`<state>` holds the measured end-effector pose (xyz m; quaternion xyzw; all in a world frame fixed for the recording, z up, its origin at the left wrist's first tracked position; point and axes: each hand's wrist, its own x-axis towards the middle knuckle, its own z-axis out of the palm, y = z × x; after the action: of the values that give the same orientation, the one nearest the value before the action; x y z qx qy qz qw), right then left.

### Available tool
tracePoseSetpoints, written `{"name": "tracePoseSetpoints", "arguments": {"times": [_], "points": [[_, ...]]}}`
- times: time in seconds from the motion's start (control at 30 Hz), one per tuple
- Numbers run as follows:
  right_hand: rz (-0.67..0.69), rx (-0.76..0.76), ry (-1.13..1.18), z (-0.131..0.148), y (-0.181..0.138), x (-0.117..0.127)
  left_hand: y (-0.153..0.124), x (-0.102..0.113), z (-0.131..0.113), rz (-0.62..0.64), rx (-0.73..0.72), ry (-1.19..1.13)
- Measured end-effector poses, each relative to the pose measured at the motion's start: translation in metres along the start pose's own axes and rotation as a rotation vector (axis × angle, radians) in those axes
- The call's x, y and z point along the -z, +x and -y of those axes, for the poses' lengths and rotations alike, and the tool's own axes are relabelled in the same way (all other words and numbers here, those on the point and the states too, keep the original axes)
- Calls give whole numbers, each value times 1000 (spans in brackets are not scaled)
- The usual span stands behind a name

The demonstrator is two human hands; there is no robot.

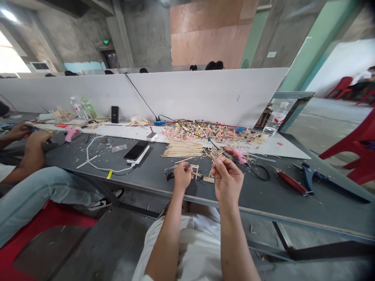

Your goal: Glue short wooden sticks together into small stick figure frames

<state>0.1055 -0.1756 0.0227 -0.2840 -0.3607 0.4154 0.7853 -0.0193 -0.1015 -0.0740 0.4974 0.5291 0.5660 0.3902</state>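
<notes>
My left hand [182, 175] is closed in a pinch on a small frame of wooden sticks [195, 170], held just above the grey table [152, 171]. My right hand [227, 180] hovers beside it on the right, fingers curled and pinched together near the frame's right end [208, 179]; whether anything lies in them is hidden. A neat bundle of loose sticks [182, 149] lies just beyond both hands. Behind that sits a heap of finished stick pieces with coloured tips [211, 132].
A pink glue gun [236, 153], red-handled pliers [291, 183] and a blue tool [307, 176] lie to the right. A phone on a white power bank [136, 151] sits left. A co-worker's hands [26, 136] work at far left. White partition [187, 91] behind; red chairs [359, 150] right.
</notes>
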Motion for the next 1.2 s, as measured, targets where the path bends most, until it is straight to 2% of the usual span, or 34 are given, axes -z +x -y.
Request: {"name": "tracePoseSetpoints", "arguments": {"times": [0.3, 0.53, 0.8, 1.0, 1.2], "points": [[68, 47, 38, 1, -2, -1, -3, 5, -4, 5, -44, 151], [43, 31, -39, -1, -1, -1, -6, 7, -11, 14, -53, 217], [-14, -2, -26, -3, 0, 0, -9, 8, -17, 3, -20, 236], [-11, 13, -42, -1, 1, -2, -13, 13, -30, -38, 22, 232], [24, 8, -13, 1, -1, -2, -16, 29, -54, -69, 23, 232]]}}
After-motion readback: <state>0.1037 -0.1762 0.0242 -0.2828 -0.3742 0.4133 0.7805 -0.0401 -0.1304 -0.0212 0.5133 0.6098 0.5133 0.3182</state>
